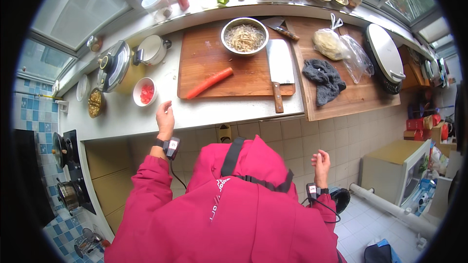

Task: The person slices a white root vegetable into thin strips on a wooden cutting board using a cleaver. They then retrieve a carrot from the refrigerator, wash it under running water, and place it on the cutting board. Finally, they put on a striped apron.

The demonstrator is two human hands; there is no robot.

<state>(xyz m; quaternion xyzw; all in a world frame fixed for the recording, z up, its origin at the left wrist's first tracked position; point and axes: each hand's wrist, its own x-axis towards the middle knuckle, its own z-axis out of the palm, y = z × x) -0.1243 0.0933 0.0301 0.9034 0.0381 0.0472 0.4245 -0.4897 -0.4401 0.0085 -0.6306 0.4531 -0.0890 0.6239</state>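
My left hand (pixel 165 117) is empty at the counter's front edge, just below a white bowl (pixel 153 98) of chopped red pieces. Low on the right, away from the counter, my right hand (pixel 321 164) hangs with fingers loosely curled around nothing. A peeled carrot (pixel 210 83) lies slantwise on the wooden cutting board (pixel 204 54). At the board's back stands a metal bowl (pixel 244 53) of shredded food. A cleaver (pixel 280 62) rests on the board's right side, its wooden handle over the front edge.
A second wooden board (pixel 351 98) holds a dark grey cloth (pixel 323 80), a bag of dough-like food (pixel 329 44) and an electric pan (pixel 385 53). A pressure cooker (pixel 117 67) and an enamel pot (pixel 153 50) stand at left. A smaller knife (pixel 287 33) lies behind the cleaver.
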